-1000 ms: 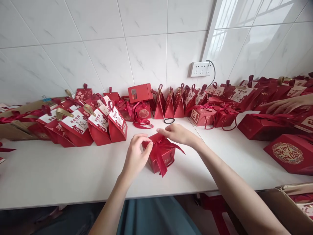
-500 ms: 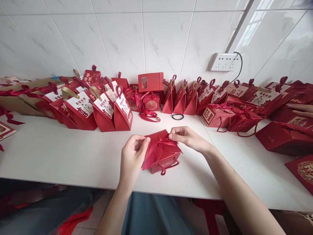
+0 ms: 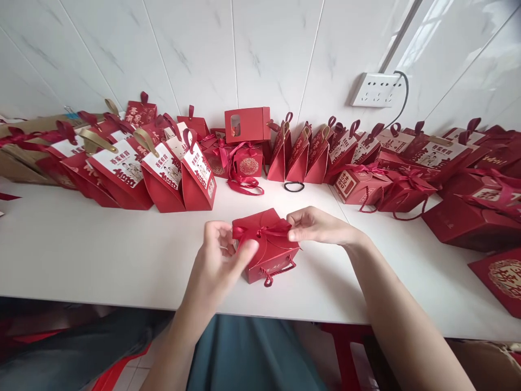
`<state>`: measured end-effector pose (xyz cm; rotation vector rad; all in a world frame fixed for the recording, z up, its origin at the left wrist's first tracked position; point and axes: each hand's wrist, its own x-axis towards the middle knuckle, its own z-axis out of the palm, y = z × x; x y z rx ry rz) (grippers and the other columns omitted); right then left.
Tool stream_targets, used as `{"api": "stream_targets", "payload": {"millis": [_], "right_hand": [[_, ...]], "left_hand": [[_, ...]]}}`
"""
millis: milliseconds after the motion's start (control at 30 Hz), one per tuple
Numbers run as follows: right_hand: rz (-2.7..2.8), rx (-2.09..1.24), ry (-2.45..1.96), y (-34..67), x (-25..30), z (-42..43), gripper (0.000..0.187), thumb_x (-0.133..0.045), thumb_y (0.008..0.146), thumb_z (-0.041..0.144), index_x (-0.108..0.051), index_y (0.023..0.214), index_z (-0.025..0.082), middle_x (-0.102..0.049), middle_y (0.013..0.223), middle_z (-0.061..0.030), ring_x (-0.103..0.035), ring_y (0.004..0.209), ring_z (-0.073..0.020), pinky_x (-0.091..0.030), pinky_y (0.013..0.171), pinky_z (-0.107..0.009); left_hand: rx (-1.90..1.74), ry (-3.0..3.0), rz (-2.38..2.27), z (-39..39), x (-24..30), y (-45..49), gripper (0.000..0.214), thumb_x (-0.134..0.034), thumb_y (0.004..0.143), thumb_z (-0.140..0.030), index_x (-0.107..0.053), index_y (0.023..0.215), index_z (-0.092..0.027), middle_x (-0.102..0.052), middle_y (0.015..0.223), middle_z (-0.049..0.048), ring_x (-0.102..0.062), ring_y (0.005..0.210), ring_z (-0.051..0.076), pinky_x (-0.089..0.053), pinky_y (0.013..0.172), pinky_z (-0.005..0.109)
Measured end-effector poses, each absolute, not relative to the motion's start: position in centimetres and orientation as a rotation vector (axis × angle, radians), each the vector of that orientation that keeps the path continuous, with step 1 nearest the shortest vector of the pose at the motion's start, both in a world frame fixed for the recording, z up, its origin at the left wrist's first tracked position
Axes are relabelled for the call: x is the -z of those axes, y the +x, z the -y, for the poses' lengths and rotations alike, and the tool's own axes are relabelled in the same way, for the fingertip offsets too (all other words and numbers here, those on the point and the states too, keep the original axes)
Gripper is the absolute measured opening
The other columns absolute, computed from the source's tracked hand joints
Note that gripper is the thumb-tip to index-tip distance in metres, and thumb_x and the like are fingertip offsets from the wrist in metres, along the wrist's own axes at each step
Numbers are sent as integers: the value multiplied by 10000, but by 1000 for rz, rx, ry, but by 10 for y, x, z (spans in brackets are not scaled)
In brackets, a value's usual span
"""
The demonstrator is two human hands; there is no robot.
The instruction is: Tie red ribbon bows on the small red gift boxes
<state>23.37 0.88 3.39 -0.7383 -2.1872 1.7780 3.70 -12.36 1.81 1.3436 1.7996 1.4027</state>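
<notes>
A small red gift box (image 3: 271,259) stands on the white table in front of me, a twisted red cord handle (image 3: 280,270) on its near side. Across its top lies a red satin ribbon (image 3: 262,232) tied in a bow. At the bow's right end, my right hand (image 3: 311,225) is closed, pinching the ribbon loop between thumb and fingers. My left hand (image 3: 217,258) is by the box's left side with thumb and fingers apart. Its curled fingertips are beside the left loop; whether they touch it I cannot tell.
Red triangular gift boxes (image 3: 166,176) stand at the left, with more along the tiled wall. A black hair tie (image 3: 293,187) lies behind my box. Ribboned boxes (image 3: 468,220) crowd the right. A socket strip (image 3: 376,90) is on the wall.
My left hand has parted its thumb and fingers from the ribbon, and the bow's left side now lies narrower across the lid. The other person's hand at the right is out of view.
</notes>
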Motion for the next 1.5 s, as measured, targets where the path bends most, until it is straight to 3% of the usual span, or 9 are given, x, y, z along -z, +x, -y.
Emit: {"api": "stream_targets", "payload": {"millis": [300, 467, 567, 667, 767, 900, 1133, 1300, 1500], "right_hand": [[2196, -1680, -781, 240, -41, -10, 242, -656, 742, 321, -557, 596, 155, -513, 582, 24, -419, 558, -99, -312, 558, -255], [1635, -1703, -566, 252, -38, -22, 367, -566, 706, 424, -324, 521, 219, -312, 471, 50, -313, 464, -113, -338, 533, -299], [1299, -1483, -488, 256, -39, -29, 390, -450, 764, 473, -235, 563, 217, -197, 527, 51, -231, 477, -122, -356, 558, -310], [1145, -1340, -456, 249, -38, -27, 319, -406, 804, 476, -372, 611, 223, -337, 611, 14, -394, 572, -152, -417, 638, -319], [1321, -1262, -489, 234, -34, -19, 241, -534, 762, 467, -554, 715, 231, -527, 785, -35, -537, 781, -192, -465, 737, -339], [1418, -1332, -408, 226, -29, -15, 256, -576, 794, 470, -662, 905, 256, -605, 944, -37, -564, 962, -204, -475, 835, -349], [1875, -960, -416, 222, -28, -5, 134, -530, 888, 264, -663, 882, 243, -589, 1068, -55, -554, 1049, -193, -427, 948, -383], [2389, -699, -466, 205, -28, 15, 168, -503, 857, 161, -605, 987, 188, -486, 1272, -137, -430, 1259, -258, -354, 1028, -485], [2412, -400, -561, 212, -34, 17, 143, -553, 849, 205, -516, 715, 171, -563, 1015, -104, -526, 974, -236, -412, 883, -440]], "left_hand": [[-1172, 1645, -2094, 121, -38, 18, 353, -500, 822, -471, -543, 589, -209, -506, 523, -27, -466, 507, 122, -367, 499, 227], [-1107, 1476, -2433, 113, -41, -18, 260, -490, 795, -387, -577, 611, -225, -453, 479, -13, -449, 479, 164, -353, 526, 299], [-1281, 1495, -2672, 114, -39, -29, 160, -535, 774, -329, -605, 858, -212, -578, 770, 64, -574, 765, 254, -430, 664, 363], [-1553, 1896, -2427, 116, -37, -16, 312, -551, 794, -288, -547, 1091, -191, -551, 1091, 126, -519, 1094, 296, -440, 902, 414], [-1277, 2194, -1944, 116, -34, 10, 227, -498, 867, -302, -565, 1066, -217, -584, 1111, 74, -546, 1094, 235, -432, 966, 380], [-1047, 2126, -1796, 116, -31, 29, 171, -461, 903, -309, -567, 1013, -232, -589, 1146, 38, -566, 1084, 194, -463, 934, 343], [-1176, 2120, -1832, 114, -28, 24, 143, -501, 891, -296, -550, 786, -212, -576, 1042, 43, -558, 1078, 193, -478, 858, 296], [-1239, 2094, -1912, 114, -28, 21, 95, -508, 885, -279, -546, 827, -213, -574, 836, 5, -569, 781, 143, -473, 703, 253], [-1288, 1974, -1853, 118, -22, 12, 110, -506, 879, -298, -512, 809, -213, -578, 786, -8, -563, 721, 132, -441, 651, 239]]}}
